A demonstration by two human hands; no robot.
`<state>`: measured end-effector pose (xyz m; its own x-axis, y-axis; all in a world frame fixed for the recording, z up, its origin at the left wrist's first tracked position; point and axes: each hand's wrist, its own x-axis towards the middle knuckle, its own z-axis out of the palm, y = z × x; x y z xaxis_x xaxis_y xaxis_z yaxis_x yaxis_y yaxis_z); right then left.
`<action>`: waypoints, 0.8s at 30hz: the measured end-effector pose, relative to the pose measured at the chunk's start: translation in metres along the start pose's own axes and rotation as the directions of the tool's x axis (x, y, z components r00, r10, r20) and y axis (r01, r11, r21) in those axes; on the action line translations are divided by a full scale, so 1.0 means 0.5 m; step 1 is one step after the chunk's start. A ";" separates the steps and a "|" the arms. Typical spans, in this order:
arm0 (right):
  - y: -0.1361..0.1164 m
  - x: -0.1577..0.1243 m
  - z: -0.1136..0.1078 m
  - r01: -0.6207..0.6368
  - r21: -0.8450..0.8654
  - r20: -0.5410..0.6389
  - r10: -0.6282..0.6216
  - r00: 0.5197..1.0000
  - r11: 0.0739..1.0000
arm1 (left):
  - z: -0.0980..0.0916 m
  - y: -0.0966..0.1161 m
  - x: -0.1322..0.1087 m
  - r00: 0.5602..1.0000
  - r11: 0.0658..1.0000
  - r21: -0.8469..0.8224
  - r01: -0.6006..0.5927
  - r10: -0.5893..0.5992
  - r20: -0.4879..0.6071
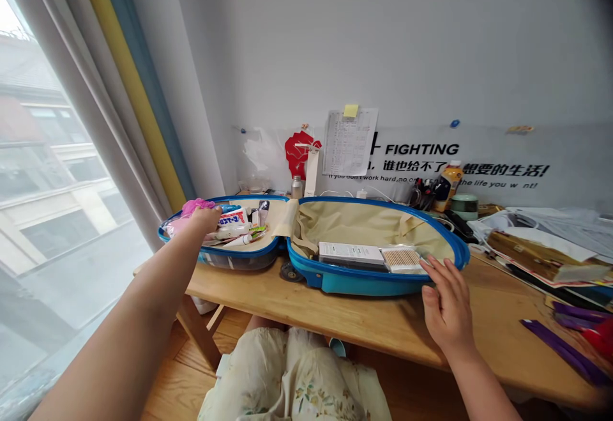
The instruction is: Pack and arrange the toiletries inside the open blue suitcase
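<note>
blue suitcase (pixel 378 284) holds toiletries (pixel 233 219) and a white box (pixel 352 253).

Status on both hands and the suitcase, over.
Left hand at pink bundle, grip unclear. Right hand open by pack of sticks. Suitcase open; toiletries crowd its left half.
</note>
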<state>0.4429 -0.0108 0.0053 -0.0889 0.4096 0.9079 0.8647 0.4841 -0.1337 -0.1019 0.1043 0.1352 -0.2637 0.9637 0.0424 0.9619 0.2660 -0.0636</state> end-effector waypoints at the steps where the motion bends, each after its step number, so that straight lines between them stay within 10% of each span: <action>1: 0.000 0.000 0.000 -0.002 0.001 0.003 0.002 1.000 1.000 | -0.001 -0.002 0.000 0.999 0.998 0.030 -0.047 0.046 0.005; 9: -0.005 0.001 -0.002 -0.008 0.001 -0.001 0.008 1.000 1.000 | -0.046 0.027 0.000 0.899 0.893 0.157 -0.423 0.435 -0.051; 17: -0.013 0.002 -0.005 -0.010 0.007 0.005 0.010 1.000 1.000 | -0.170 0.146 -0.049 0.690 0.770 0.287 -0.569 0.638 -0.343; 21: -0.014 0.001 -0.004 -0.013 0.031 0.005 0.013 1.000 0.999 | -0.206 0.254 -0.079 0.701 0.813 0.079 -0.577 0.543 -0.462; 24: -0.013 -0.001 -0.004 -0.018 0.042 0.007 0.017 1.000 0.999 | -0.201 0.363 -0.085 0.807 0.770 -0.296 -0.566 0.444 -0.390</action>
<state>0.4383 -0.0157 0.0065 -0.0772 0.4230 0.9028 0.8448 0.5086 -0.1661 0.0910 0.1089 0.2221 0.2422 0.8864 0.3945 0.9110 -0.3477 0.2219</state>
